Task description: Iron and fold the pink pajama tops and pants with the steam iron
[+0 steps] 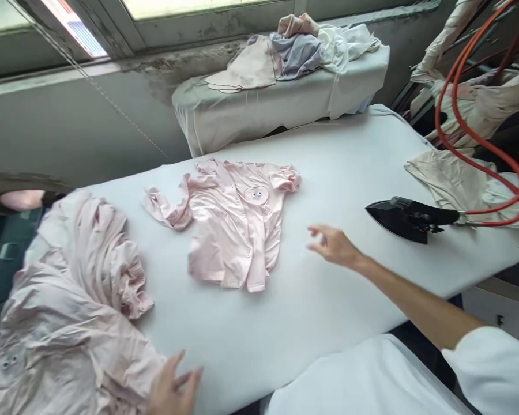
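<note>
A pink button-up shirt [216, 253] with a round face patch on its chest lies spread and wrinkled on the white-covered table [303, 334]. My right hand [335, 246] hovers to the right of the shirt, fingers parted, holding nothing. At the lower left, my left hand [175, 387] is beside a heap of pink garments [69, 311], its fingers apart. Whether it touches the heap I cannot tell. A black iron [410, 218] rests on the table to the right of my right hand, joined to red hoses [493, 144].
Behind the table, a raised padded board [242, 115] bears a pile of pink, grey and white clothes [296, 52]. Cream cloths [445, 178] lie near the hoses at right. A thin cord [108, 101] hangs before the wall at left.
</note>
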{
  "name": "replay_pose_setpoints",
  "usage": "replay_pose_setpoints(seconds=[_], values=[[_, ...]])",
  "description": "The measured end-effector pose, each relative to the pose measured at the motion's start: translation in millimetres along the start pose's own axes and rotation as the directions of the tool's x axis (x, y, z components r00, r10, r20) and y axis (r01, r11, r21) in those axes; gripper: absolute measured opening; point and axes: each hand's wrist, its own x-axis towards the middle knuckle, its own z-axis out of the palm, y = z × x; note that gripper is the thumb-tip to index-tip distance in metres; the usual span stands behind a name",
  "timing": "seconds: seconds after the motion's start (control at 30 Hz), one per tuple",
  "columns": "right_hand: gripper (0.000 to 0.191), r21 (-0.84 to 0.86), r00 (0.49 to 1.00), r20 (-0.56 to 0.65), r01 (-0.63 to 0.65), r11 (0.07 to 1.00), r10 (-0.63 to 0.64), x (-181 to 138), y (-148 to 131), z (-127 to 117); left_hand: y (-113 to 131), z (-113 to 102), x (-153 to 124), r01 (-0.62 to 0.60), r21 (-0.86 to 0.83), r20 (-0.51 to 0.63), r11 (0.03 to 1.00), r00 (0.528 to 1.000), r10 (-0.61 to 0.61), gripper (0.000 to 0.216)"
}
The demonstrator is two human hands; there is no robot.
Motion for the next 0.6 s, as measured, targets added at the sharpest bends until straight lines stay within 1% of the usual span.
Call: replay_pose_setpoints(seconds=[0.03,0.07,0.1,0.13,0.17,0.2,0.23,0.27,0.3,0.33,0.37,0.4,0.43,0.47,0.5,0.53,0.57,0.6], values=[[0.034,-0.023,0.995,0.052,-0.083,0.996,0.084,-19,-2,22,0,15,-7,-0.014,0.004,-0.001,1.000,1.000,0.014,0.059],[0.040,-0.054,0.983,0.115,-0.138,0.989,0.143,-32,-8,45,5,29,-7,-0.051,0.018,0.008,0.999,0.999,0.051,0.053],[0.046,-0.085,0.968,0.183,-0.160,0.984,0.173,-39,-18,66,14,40,0,-0.114,0.051,0.006,0.992,0.994,0.114,0.047],[0.051,-0.113,0.947,0.264,-0.156,0.981,0.181,-40,-31,85,27,48,14,-0.187,0.106,-0.002,0.977,0.982,0.188,0.043],[0.052,-0.134,0.919,0.353,-0.137,0.981,0.177,-36,-46,100,43,55,33,-0.264,0.161,0.013,0.951,0.964,0.265,0.039],[0.045,-0.147,0.883,0.439,-0.115,0.982,0.169,-27,-60,110,60,58,54,-0.335,0.204,0.075,0.920,0.942,0.326,0.038],[0.032,-0.155,0.847,0.507,-0.097,0.983,0.163,-16,-73,113,77,58,75,-0.371,0.223,0.172,0.902,0.925,0.338,0.034],[0.018,-0.160,0.817,0.555,-0.081,0.984,0.158,-3,-82,108,92,55,92,-0.408,0.211,0.283,0.889,0.895,0.344,0.028],[0.014,-0.146,0.789,0.595,-0.080,0.986,0.152,10,-89,96,105,49,105,-0.429,0.177,0.386,0.886,0.858,0.339,0.024],[0.018,-0.102,0.763,0.631,-0.098,0.990,0.140,23,-94,77,117,41,111,-0.434,0.106,0.488,0.895,0.807,0.333,0.022],[0.023,-0.022,0.738,0.666,-0.133,0.991,0.114,35,-97,55,126,31,110,-0.412,0.000,0.585,0.911,0.739,0.334,0.020],[0.026,0.087,0.717,0.694,-0.177,0.980,0.068,46,-101,31,133,22,104,-0.353,-0.124,0.669,0.927,0.661,0.341,0.019],[0.028,0.221,0.712,0.702,-0.214,0.951,-0.003,56,-105,10,138,13,94,-0.257,-0.251,0.731,0.933,0.582,0.357,0.018],[0.028,0.361,0.729,0.678,-0.221,0.906,-0.093,66,-110,-7,141,7,81,-0.130,-0.364,0.772,0.922,0.511,0.377,0.021],[0.030,0.482,0.759,0.624,-0.185,0.857,-0.186,75,-115,-17,142,4,69,0.005,-0.444,0.787,0.896,0.479,0.388,0.025],[0.036,0.558,0.794,0.548,-0.110,0.823,-0.265,84,-120,-21,141,3,57,0.124,-0.490,0.781,0.863,0.502,0.371,0.029],[0.043,0.589,0.827,0.465,-0.021,0.808,-0.317,91,-121,-19,138,6,47,0.228,-0.516,0.763,0.826,0.560,0.322,0.033],[0.049,0.572,0.862,0.386,0.057,0.818,-0.330,97,-120,-13,133,11,40,0.318,-0.527,0.740,0.788,0.628,0.242,0.037]])
